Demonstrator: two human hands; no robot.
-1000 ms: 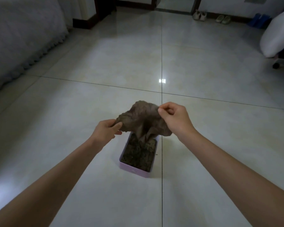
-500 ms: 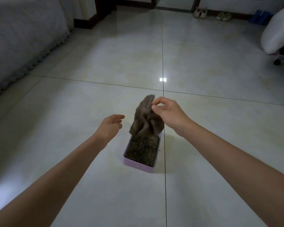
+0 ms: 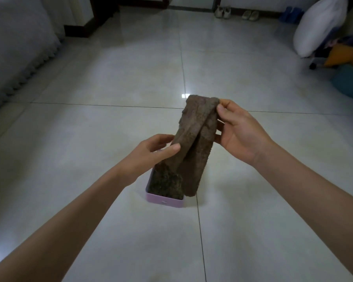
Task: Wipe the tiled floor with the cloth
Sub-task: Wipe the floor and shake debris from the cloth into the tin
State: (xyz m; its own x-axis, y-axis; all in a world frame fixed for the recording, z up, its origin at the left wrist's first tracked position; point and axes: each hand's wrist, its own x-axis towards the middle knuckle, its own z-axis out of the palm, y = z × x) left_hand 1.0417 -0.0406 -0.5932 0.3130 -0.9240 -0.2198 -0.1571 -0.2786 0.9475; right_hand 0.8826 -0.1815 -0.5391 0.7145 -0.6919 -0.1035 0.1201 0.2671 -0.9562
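Right fingers (image 3: pixel 223 110): the thumb and forefinger pinch the top corner of the cloth (image 3: pixel 199 137). The other fingers lie loosely bent behind the fabric.
Left fingers (image 3: pixel 170 149): the thumb presses on the front of the left fold and the rest curl behind it, so the fold is gripped between them.
Cloth: brown and rough-piled, held up in the air between both hands. It hangs in two long folds that part downward like an upturned V. The right fold hangs lower, its end in front of the near right corner of the box (image 3: pixel 164 201). Whether it touches the box cannot be told.
Right hand (image 3: pixel 239 133): palm turned toward the camera, to the right of the cloth and higher than the other hand.
Left hand (image 3: pixel 149 153): lower, on the cloth's left side, over the far end of the box.
Box: pale purple, oblong and open-topped. It stands on the floor (image 3: pixel 90 159) right under the cloth and is filled with dark crumbly stuff that cannot be identified.
Floor: large glossy pale tiles with thin dark joints. A small bright glint lies just beyond the top of the cloth.
Left side: a grey bedspread (image 3: pixel 18 58) with a scalloped hem hangs near the tiles.
Far end: two pairs of shoes (image 3: pixel 222 12) sit by the wall.
Right side: a white pillow (image 3: pixel 318 25), with a teal cushion (image 3: pixel 348 82) nearer on the floor.
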